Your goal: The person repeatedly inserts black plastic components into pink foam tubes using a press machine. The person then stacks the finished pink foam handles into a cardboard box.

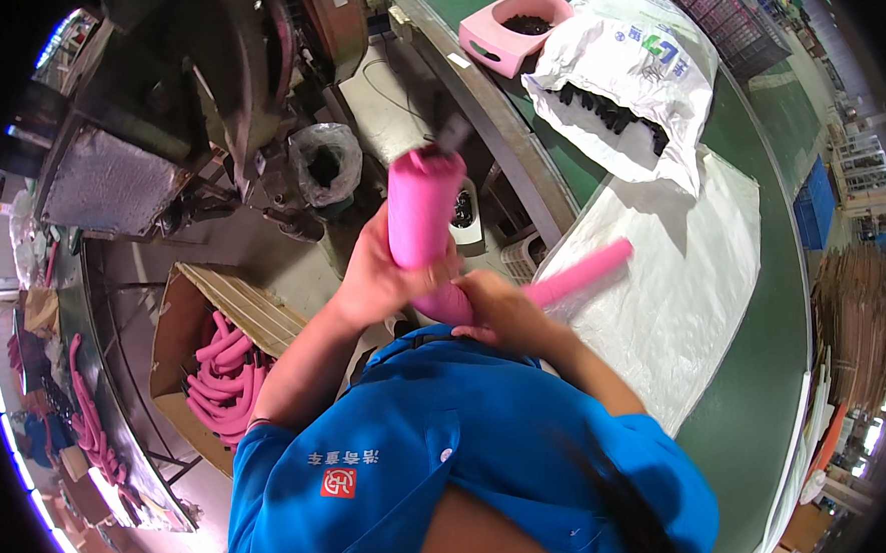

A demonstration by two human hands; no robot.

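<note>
My left hand [378, 275] and right hand [505, 311], fingers wrapped closely, grip curved pink foam tube [422, 213], one end extending over white plastic sheet [688, 274] on green-topped table [756, 410].

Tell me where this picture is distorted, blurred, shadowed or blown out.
Head view: fisheye bends the green workbench's edges; a grey smear by the pink foam tube's upper end is too blurred to identify; shadow darkens the white sheet beside the white sack; light strips burn out at the left rim.
</note>
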